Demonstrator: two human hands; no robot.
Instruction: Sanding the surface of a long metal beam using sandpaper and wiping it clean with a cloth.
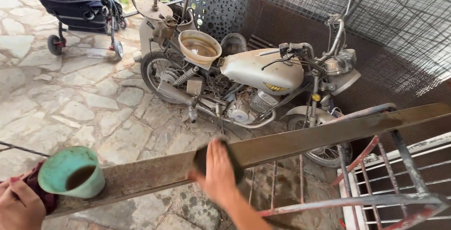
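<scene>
Two hands at work: ours, both low in the head view, with a long flat metal bar [300, 141] running slantwise between them.
Right hand [218, 173]: we press it flat on the bar's broad face, fingers closed over a dark pad or cloth [235, 157]; the hand is blurred, so we judge it is rubbing along the metal.
Left hand [19, 206]: it sits at the bottom left corner, gripping a dark red rag [35, 183] and, with it, a green plastic cup [73, 171]; how the fingers wrap the cup we cannot tell, as the rag hides them.
Cup: it tilts toward us, with dark liquid pooled inside, just beside the low end of the bar.
Bar: it lies across a rusty painted metal frame [376, 197] on the right; its left end reaches down by the cup.
Spill risk: we think a harder stroke could jog the bar against the cup and tip the liquid over the rag and paving.
Slip risk: the bar seems to rest loose on the frame, so a push along it could slide it off.
Edge risk: our palm rides close to the bar's long edge, where a slip off the pad could cut.
Behind: a dusty motorbike [253, 80] stands near, with a basin [199, 47] on its seat; a falling bar might strike its front wheel.
</scene>
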